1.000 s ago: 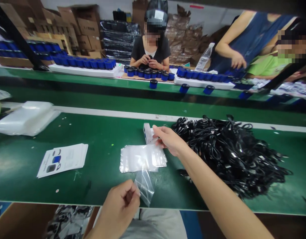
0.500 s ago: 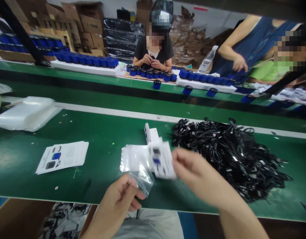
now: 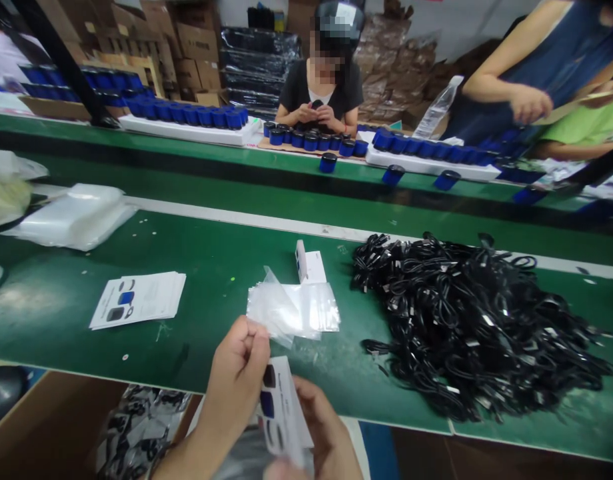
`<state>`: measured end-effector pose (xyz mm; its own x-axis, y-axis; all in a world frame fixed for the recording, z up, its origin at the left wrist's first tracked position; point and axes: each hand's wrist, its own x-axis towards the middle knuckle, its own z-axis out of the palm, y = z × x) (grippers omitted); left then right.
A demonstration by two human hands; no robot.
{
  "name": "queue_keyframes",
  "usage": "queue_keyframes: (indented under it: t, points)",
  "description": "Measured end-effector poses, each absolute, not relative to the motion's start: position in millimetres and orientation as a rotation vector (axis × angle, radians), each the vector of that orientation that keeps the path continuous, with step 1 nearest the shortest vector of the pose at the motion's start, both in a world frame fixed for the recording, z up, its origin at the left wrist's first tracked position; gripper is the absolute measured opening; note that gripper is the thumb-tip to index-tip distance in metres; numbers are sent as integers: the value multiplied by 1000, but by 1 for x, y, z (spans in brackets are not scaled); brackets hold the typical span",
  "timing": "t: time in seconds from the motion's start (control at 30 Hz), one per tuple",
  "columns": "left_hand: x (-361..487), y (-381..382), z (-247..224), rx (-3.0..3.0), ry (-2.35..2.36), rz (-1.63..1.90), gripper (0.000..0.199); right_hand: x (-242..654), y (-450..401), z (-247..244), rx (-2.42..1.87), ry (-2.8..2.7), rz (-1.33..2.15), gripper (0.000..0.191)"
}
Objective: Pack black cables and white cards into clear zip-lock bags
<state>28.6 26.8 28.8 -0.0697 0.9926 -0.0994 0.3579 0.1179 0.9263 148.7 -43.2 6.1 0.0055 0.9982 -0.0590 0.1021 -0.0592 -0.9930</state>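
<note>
Near the table's front edge, my left hand (image 3: 241, 367) pinches a clear plastic bag (image 3: 276, 310) that rises from its fingertips. Just to its right and lower, my right hand (image 3: 326, 427) holds a printed white leaflet (image 3: 281, 407) with pictures of dark and blue items; its fingers wrap behind the paper. Beyond my hands lies a pile of clear bags (image 3: 321, 307). A small white box or folded card (image 3: 314, 267) stands behind that pile. To the left rests a stack of white leaflets (image 3: 146, 297).
Black cables (image 3: 466, 320) are heaped at the right. Plastic sheeting (image 3: 81, 213) lies at the far left. An open carton of packed bags (image 3: 141, 427) sits below the edge. Across the table, people handle items beside rows of blue jars (image 3: 186, 113).
My right hand has brought the leaflet down from above the bag pile to beside my left hand, near the edge. The bag in my left hand now points up and away.
</note>
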Motion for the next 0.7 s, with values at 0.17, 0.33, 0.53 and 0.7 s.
queue_keyframes:
  t: [0.17, 0.33, 0.53, 0.7]
  points:
    - [30, 27, 35, 1439, 1594, 998, 22, 163, -39, 0, -1351, -1519, 582, 18]
    - [23, 19, 28, 1781, 1565, 966, 24, 172, -28, -1, -1197, -1818, -109, 19]
    - [23, 14, 24, 2359, 1552, 941, 23, 162, -30, 7, -1495, -1946, -240, 32]
    - [33, 9, 24, 2587, 1368, 847, 29, 158, -27, 7, -1625, -1832, -28, 37]
